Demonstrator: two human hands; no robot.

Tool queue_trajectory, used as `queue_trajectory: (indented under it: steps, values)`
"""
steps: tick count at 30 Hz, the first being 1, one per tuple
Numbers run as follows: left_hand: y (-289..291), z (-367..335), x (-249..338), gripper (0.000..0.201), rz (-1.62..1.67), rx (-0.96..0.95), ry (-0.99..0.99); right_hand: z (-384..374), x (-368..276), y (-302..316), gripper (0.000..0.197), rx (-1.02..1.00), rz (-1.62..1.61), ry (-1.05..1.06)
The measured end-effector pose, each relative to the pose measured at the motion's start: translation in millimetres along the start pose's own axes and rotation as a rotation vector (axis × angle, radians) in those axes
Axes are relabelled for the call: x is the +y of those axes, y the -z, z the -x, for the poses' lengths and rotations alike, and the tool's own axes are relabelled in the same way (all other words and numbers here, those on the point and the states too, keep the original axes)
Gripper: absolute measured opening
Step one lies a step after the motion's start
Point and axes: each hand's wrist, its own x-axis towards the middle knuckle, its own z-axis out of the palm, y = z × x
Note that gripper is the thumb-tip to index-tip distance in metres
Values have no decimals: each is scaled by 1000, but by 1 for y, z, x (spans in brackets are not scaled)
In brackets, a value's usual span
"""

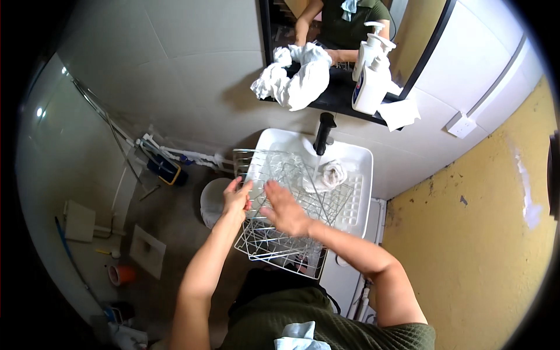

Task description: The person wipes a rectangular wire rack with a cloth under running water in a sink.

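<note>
Sink (366, 181) taken as landmark. A wire rack (315, 213) is seen across its basin, its near end carried out over the sink's front edge; more wire shows beneath that end, and whether a second rack is stacked there cannot be told. The rack's left edge, at the sink's left side, is pinched by the left hand (236, 198), the thumb and curled fingers closed about the wires. The right hand (286, 211) is held above the rack, over the front part of the sink; its fingers are stretched out straight, nothing is grasped by it, and whether the wires are touched cannot be told.

A rolled cloth (331, 174), white, is lodged in the sink, towards its back, just below the tap (324, 134). A thin stream seems to be let down from the tap. The tap itself, black, is mounted at the sink's back edge.

Above the sink, a black shelf (339, 99) is fixed under a mirror (429, 23). A bunched cloth (302, 79) and white pump bottles (370, 90) are borne on it. Left of the sink, on the floor, a white bin (214, 201) is placed close by; an orange bucket (121, 274) is seen well apart.
</note>
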Motion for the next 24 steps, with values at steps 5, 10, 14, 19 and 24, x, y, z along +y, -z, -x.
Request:
queue_trajectory:
  steps: [5, 10, 14, 19, 24]
  values:
    - [33, 8, 32, 54, 66, 97, -132, 58, -42, 32, 63, -17, 4, 278]
    - [73, 50, 70, 46, -22, 195, -394, 58, -7, 29, 49, 23, -36, 32]
    - [100, 99, 99, 32, -117, 268, -604, 45, 19, 27, 44, 137, -553, -192]
    - [95, 152, 107, 14, -74, 125, -807, 52, 28, 47, 68, 143, -1295, -415]
    - [83, 180, 89, 14, -853, -161, -1402, 78, 28, 81, 86, -18, -1801, -306]
